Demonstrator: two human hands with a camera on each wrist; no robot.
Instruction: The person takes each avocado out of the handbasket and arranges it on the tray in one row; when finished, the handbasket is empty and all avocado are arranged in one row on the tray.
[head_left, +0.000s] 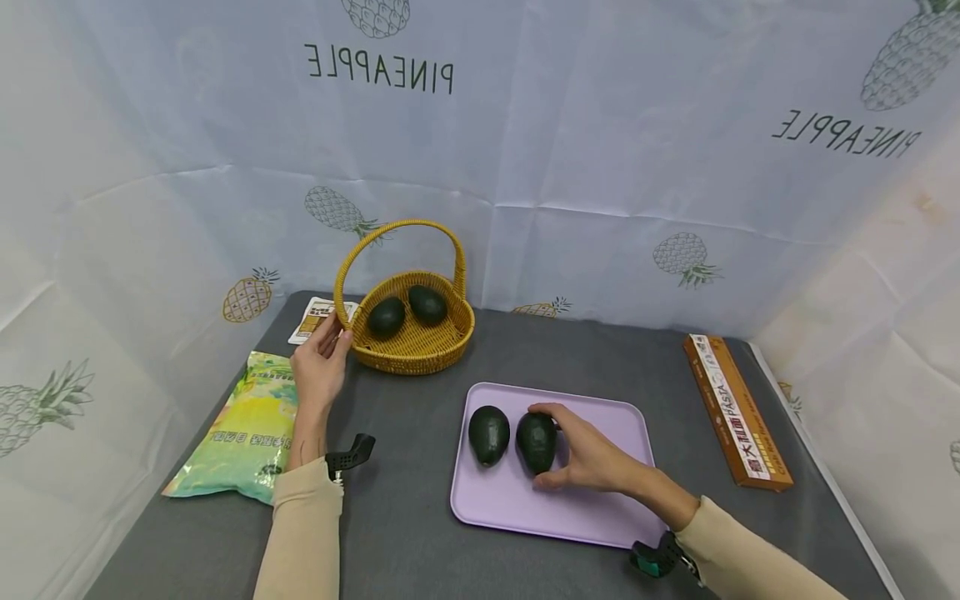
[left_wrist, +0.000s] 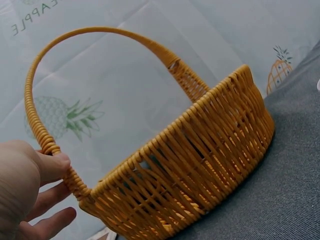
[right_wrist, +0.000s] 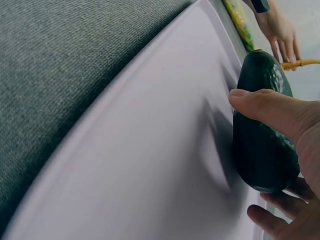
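My left hand (head_left: 321, 367) pinches the base of the handle of a yellow wicker basket (head_left: 408, 365) at the back of the table. In the left wrist view the thumb lies over the wrapped handle (left_wrist: 37, 122). Two dark green avocados (head_left: 386, 317) sit inside the basket. On the lilac tray (head_left: 600, 517) my right hand (head_left: 592, 454) holds an avocado (head_left: 536, 443) between thumb and fingers. The right wrist view shows the thumb across this avocado (right_wrist: 262, 155), close over the tray. Another avocado (head_left: 489, 435) lies on the tray just left of it.
A green and yellow bag (head_left: 247, 429) lies by my left forearm. Behind it, a small white and brown packet (head_left: 311, 320) is partly covered by the left hand. A long brown pasta box (head_left: 737, 410) lies near the right edge. Pineapple-print cloth (head_left: 585, 167) hangs behind the grey table.
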